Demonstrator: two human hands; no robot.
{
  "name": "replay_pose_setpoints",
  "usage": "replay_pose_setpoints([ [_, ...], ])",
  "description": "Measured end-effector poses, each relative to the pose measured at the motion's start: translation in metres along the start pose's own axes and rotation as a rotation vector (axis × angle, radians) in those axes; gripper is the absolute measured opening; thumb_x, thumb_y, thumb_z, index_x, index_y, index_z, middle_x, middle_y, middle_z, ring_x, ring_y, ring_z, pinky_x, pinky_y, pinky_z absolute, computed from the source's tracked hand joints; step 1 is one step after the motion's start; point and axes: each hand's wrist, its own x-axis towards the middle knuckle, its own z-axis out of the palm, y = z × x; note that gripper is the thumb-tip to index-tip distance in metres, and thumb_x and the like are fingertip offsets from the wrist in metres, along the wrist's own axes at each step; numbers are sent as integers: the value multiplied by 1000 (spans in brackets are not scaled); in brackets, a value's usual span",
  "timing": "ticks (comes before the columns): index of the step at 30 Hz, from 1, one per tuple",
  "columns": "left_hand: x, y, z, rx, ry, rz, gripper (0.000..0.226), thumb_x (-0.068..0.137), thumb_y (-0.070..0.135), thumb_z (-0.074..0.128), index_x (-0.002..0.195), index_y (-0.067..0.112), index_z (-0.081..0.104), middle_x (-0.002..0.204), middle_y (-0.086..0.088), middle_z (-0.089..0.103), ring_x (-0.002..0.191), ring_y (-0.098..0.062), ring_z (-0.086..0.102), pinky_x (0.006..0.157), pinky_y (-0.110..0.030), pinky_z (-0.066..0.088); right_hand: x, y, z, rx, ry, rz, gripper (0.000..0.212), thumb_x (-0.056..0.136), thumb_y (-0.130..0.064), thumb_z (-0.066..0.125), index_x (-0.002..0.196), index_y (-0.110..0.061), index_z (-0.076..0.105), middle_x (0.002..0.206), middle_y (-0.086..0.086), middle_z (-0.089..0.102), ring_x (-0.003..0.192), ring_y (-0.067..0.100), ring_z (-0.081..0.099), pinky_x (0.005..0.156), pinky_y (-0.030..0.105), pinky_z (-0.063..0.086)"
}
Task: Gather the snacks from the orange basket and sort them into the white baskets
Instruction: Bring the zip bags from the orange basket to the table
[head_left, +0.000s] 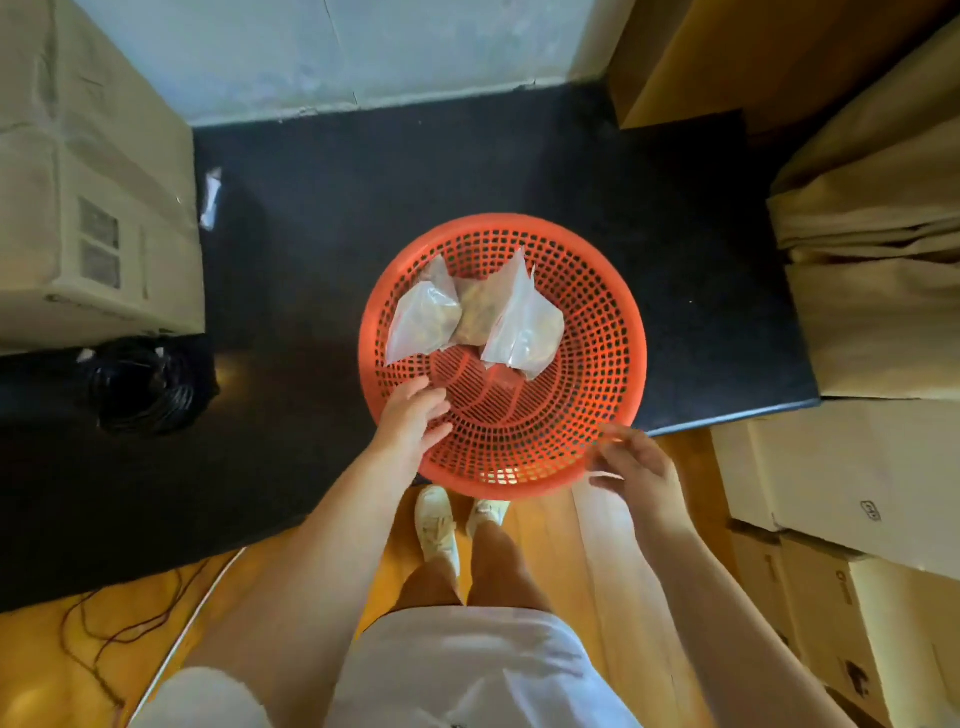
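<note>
Head camera looks straight down my front, so nearest I see my shoes on the wooden floor (545, 525), then my two bare arms reaching forward. My left hand (415, 418) lies on the near-left rim of the orange basket (597, 332), fingers (434, 410) spread loose over the mesh and closed on nothing; I judge it is there to steady the basket or to start reaching in. My right hand (636, 460) hovers just beside the near-right rim, fingers slack and a little blurred, and I cannot tell whether they touch the plastic. Neither hand holds a snack.

The basket rests on the dark counter (675, 260), its near edge hanging over the counter's front toward me, which brings it close for both hands. Inside, toward its far half, lie the snacks: clear bags (423, 322) with brownish contents, piled touching one another. None has been taken out, as I read it, so the sorting has not begun.

No white baskets show in this view. Cardboard boxes (857, 467) stand at my right, a pale appliance (93, 234) at far left.
</note>
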Motion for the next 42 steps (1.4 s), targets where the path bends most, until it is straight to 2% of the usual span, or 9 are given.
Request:
replay_pose_setpoints([
  [6,61,5,32,-116,187,50,51,90,-3,50,136,12,34,140,-12,45,121,-21,50,92,-33,44,104,-41,36,-329,-73,-143,42,79,11,57,119,-2,53,96,2,57,90,13,55,81,25,47],
  [11,85,-4,39,-67,292,189,32,88,1,57,116,9,45,117,-2,57,103,-14,54,80,-28,50,151,-49,45,-588,-218,-240,91,62,6,77,140,-8,33,142,9,38,128,19,40,109,37,34],
  [15,86,-11,43,-26,369,392,37,82,1,65,115,4,48,115,-8,59,108,-19,59,91,-29,49,173,-49,49,-729,-376,-262,107,54,2,82,144,-19,27,146,5,35,131,17,37,107,30,33],
  [24,88,7,50,293,576,661,24,87,9,62,111,9,60,112,-4,64,104,-10,59,84,-5,44,177,-45,58,-792,-276,-315,59,64,-14,78,117,-16,52,111,3,59,104,23,55,85,34,46],
  [28,81,20,51,365,520,722,23,89,8,58,111,4,59,120,-12,58,110,-17,57,97,-28,47,167,-43,51,-736,-239,-279,45,65,-20,75,106,-16,58,103,2,63,96,20,58,79,31,46],
  [31,62,31,53,365,495,780,18,86,5,58,77,18,49,98,-10,54,88,-15,53,78,-27,45,152,-42,42,-639,-204,-289,35,61,-18,77,92,-19,60,93,-1,64,87,18,59,70,26,46],
  [35,27,42,46,271,375,772,8,87,18,54,86,26,50,83,15,56,78,14,56,69,-1,40,123,-47,30,-492,-167,-290,28,67,-15,78,88,-24,62,83,-3,66,79,16,62,68,28,47],
  [38,2,53,38,120,188,729,25,86,27,52,90,51,55,96,19,65,97,-3,63,84,-25,50,94,-60,24,-239,-199,-270,27,70,-5,77,86,-21,62,77,-7,67,77,14,63,75,37,53],
  [42,-27,62,30,-34,25,750,21,83,19,51,96,35,55,95,12,66,86,1,67,67,-15,53,46,-81,16,63,-185,-319,25,67,-14,70,89,-20,63,73,-11,70,71,1,65,63,17,52],
])
